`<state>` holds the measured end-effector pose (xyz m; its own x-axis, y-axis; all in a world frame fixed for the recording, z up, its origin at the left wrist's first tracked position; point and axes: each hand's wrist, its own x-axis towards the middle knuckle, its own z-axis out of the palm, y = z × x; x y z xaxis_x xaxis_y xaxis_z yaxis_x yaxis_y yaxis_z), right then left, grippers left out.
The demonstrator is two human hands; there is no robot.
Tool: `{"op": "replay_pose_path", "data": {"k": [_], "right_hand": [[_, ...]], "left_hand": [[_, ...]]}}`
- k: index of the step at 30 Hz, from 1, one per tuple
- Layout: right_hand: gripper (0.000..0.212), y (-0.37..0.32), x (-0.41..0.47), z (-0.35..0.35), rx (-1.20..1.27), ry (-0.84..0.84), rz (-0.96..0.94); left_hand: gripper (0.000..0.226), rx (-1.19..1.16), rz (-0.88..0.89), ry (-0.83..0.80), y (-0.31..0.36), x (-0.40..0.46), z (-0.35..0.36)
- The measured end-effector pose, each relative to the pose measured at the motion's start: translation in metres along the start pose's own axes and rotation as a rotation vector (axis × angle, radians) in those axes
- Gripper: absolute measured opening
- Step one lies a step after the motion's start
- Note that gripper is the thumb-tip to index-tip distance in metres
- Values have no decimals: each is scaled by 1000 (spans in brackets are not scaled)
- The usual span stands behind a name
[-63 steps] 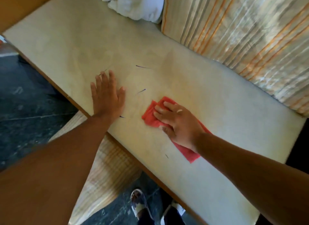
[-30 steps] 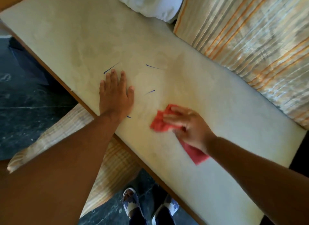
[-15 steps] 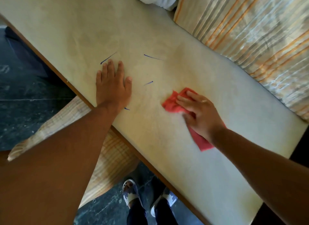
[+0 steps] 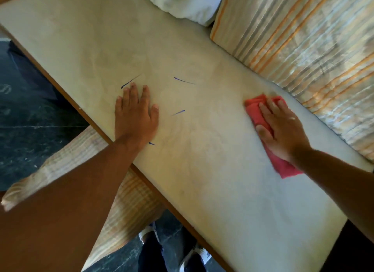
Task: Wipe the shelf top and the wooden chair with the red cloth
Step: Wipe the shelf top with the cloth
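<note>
Pressing the red cloth straight-fingered, right hand works the far edge of the shelf top; left hand flat, empty, well apart.

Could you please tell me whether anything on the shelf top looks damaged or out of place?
Yes: four short blue marks, like pen strokes, streak the pale shelf top around the left hand. The red cloth under the right hand lies well apart from them, by the striped fabric.

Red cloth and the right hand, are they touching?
Touching. Head view: the right hand lies flat on the red cloth, cloth showing either side.
</note>
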<state>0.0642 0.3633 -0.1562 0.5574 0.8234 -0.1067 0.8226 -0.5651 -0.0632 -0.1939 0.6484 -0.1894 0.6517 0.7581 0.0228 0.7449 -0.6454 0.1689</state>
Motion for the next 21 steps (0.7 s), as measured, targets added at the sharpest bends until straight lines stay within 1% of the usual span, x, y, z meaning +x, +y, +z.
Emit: {"op": "replay_pose_path", "data": {"k": [3, 5, 6, 8, 9, 10, 11, 12, 13, 16, 17, 18, 19, 21], "right_hand": [[60, -43, 56, 0, 39, 95, 68], [56, -94, 73, -3, 97, 127, 25], [54, -122, 69, 0, 143, 120, -45], [48, -179, 43, 8, 245, 66, -286], [47, -199, 26, 11, 299, 20, -414], [45, -206, 16, 12, 347, -24, -512], [44, -202, 15, 13, 384, -40, -563], [44, -191, 22, 13, 406, -32, -544], [44, -179, 32, 12, 423, -10, -447], [40, -148, 59, 1, 456, 150, 53], [39, -153, 62, 2, 455, 204, 142], [38, -166, 60, 5, 468, 221, 162], [37, -184, 54, 8, 489, 212, 101], [40, -215, 28, 16, 511, 114, -166]], "left_hand": [[63, -2, -5, -16, 1, -1, -5], [61, -112, 7, 16, 4, -4, -10], [60, -248, -7, 61, 4, -7, -12], [61, -536, -86, 193, -9, -3, -20], [62, -570, -110, 233, -23, 5, -24], [64, -496, -108, 249, -40, 20, -27], [65, -381, -82, 234, -58, 38, -30], [66, -268, -48, 197, -77, 60, -32], [67, -186, -15, 158, -95, 82, -35], [69, -63, 115, 82, -125, 124, -31], [68, -57, 142, 60, -128, 130, -26], [68, -65, 151, 40, -131, 133, -22], [68, -77, 147, 25, -132, 135, -19], [67, -89, 140, 8, -133, 136, -18]]}}
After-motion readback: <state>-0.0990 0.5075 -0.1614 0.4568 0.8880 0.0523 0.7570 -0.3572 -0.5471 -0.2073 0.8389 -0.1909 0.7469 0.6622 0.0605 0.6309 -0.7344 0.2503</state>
